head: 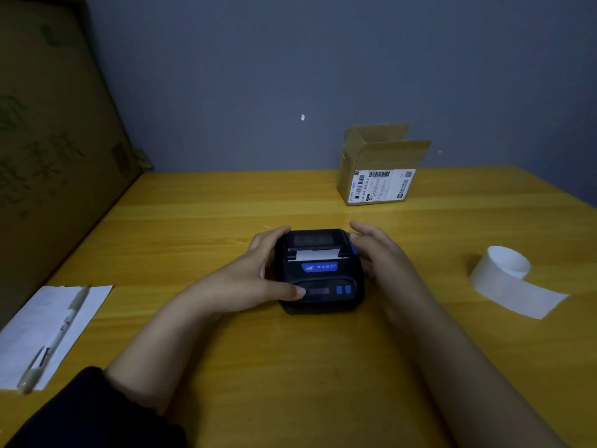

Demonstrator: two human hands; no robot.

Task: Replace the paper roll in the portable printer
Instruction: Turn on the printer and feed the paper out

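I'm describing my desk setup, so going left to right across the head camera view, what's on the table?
pen on a sheet of paper → left hand → printer → right hand → loose paper roll

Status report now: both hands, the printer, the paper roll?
Left hand and right hand flank the printer, lid shut, paper tip showing at slot. Loose paper roll lies apart, right. Nothing in the way.

Black printer closed — loose paper roll right.

Both hands, left hand and right hand, flank the printer.
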